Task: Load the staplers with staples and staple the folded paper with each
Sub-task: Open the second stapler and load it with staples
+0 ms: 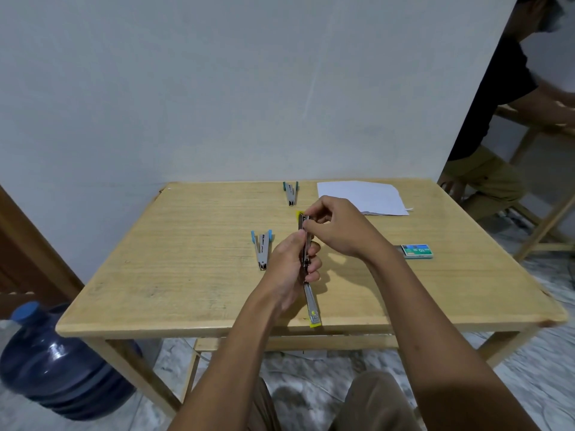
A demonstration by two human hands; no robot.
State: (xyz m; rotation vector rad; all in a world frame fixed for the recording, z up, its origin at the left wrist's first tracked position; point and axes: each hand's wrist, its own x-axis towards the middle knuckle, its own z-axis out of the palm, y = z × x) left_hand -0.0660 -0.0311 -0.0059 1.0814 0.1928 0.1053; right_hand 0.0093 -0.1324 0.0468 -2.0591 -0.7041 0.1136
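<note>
Stapler (311, 298), opened out above the bench's (186, 244) middle, is gripped in your left hand (289, 269) while your right hand (336, 228) pinches its far end: loading looks underway; next, shut it squarely.

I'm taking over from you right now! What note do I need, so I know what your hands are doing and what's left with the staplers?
Left hand grips the yellow stapler, swung open, over the table.
Right hand pinches at its far end; any staples there are too small to see.
Blue stapler and teal stapler lie spread open on the table. Paper is at the far right, staple box nearer on the right.
Done: loading the yellow one looks under way.
Left: finish it, check the other two for staples, then staple the paper with each.
</note>
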